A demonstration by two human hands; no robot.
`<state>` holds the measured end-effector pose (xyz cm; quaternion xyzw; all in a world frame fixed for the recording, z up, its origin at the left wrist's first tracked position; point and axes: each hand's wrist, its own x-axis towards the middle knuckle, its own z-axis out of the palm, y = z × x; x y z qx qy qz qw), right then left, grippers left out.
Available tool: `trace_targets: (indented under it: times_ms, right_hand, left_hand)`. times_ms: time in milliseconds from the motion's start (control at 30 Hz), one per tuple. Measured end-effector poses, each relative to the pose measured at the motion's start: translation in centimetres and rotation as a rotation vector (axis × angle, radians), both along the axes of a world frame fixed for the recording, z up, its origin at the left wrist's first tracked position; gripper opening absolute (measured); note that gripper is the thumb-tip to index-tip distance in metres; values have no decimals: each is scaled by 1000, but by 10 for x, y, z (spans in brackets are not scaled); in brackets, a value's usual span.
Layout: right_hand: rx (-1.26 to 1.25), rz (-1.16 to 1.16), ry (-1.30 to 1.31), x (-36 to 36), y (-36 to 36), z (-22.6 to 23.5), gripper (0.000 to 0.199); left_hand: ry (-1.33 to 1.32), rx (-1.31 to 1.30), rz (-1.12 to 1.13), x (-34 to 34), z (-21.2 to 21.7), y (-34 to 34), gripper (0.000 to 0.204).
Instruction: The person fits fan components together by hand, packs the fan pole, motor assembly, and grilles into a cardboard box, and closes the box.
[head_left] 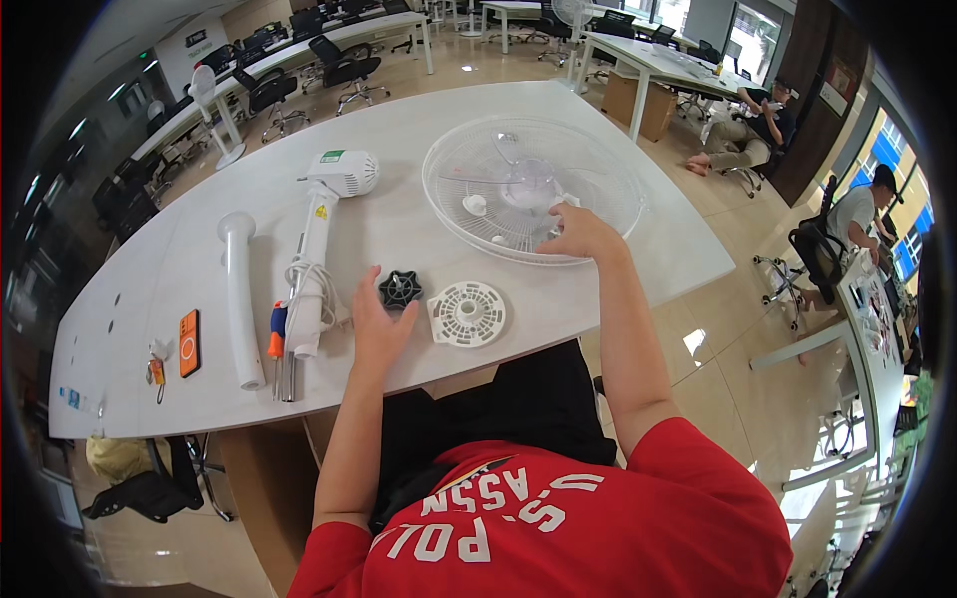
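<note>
My left hand (384,324) rests just above the table with fingers spread, beside a black star-shaped knob (401,289). Right of the knob lies a round white slotted plastic cover (468,315). Over the near right part of a white wire fan grille (436,214) reaches my right hand (583,235), thumb and fingers apart. Its fingertips are at a small white piece (561,202); whether they touch it is unclear. Inside the grille sit a clear fan blade (528,181) and small white parts (475,204). A white fan motor head (345,173) on its pole lies to the left, its cord (312,289) bundled.
Left of the pole are a screwdriver (277,329), a white tube (239,304), an orange phone (189,343) and a small keyring (157,369). The table's (678,234) edge curves at the right. Office chairs (344,70) and two seated people are farther off.
</note>
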<state>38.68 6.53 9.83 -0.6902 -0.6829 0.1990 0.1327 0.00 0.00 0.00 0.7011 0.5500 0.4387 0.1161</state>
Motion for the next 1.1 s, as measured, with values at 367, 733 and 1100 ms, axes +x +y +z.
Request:
trace_targets:
  times_ms: [367,733,1100]
  right_hand:
    - [82,-27,3,3,4,-9,94]
    - [287,106,266,-31,-66,51,84]
    - [238,275,209,-35,-110,-29,72]
  left_hand:
    - [7,-47,-8,3,0,1,84]
    - [6,-87,-5,1,2,-2,86]
    - [155,324,-262,19,29,-19,55]
